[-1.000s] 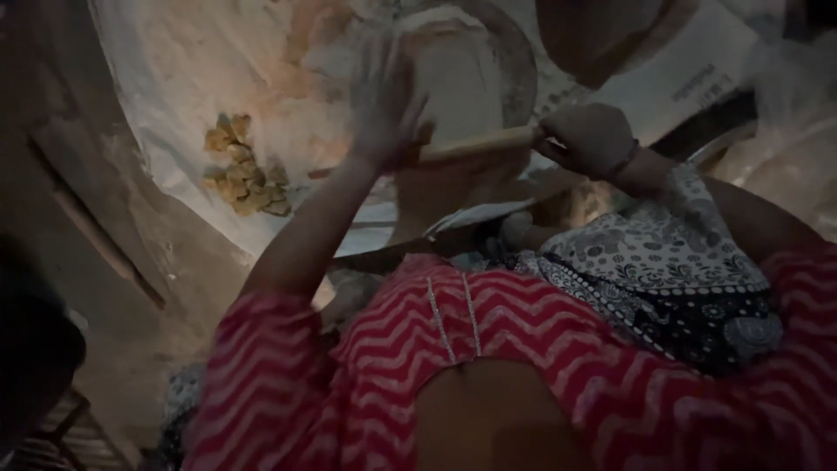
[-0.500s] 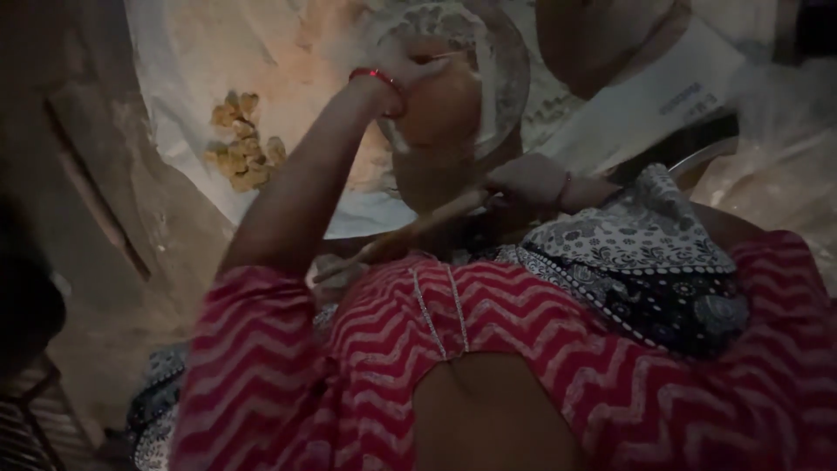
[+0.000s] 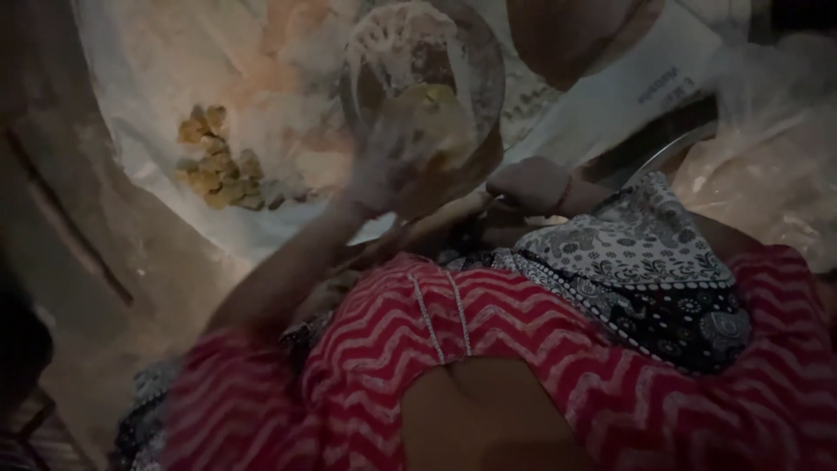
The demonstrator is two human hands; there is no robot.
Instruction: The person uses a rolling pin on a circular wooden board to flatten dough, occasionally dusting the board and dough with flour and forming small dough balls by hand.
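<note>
A round floured rolling board (image 3: pixel 475 61) lies ahead of my knees with a pale yellowish piece of dough (image 3: pixel 436 100) on it. My left hand (image 3: pixel 392 170), dusted with flour and blurred by motion, hovers over the board's near edge; its fingers cannot be made out. My right hand (image 3: pixel 532 185) is closed in a fist just right of the board, gripping one end of a wooden rolling pin (image 3: pixel 427 231) that slants down to the left, low in front of my lap.
A white sheet (image 3: pixel 148 78) covers the floor, with a small heap of yellowish bits (image 3: pixel 214 166) at left. A brown vessel (image 3: pixel 575 35) stands at the top, a metal plate rim (image 3: pixel 667 150) and a plastic bag (image 3: pixel 767 174) at right. Patterned cloth (image 3: pixel 645 253) covers my lap.
My left hand went from spread above the board to down at its near edge. My right hand drew the rolling pin back from the board toward my lap.
</note>
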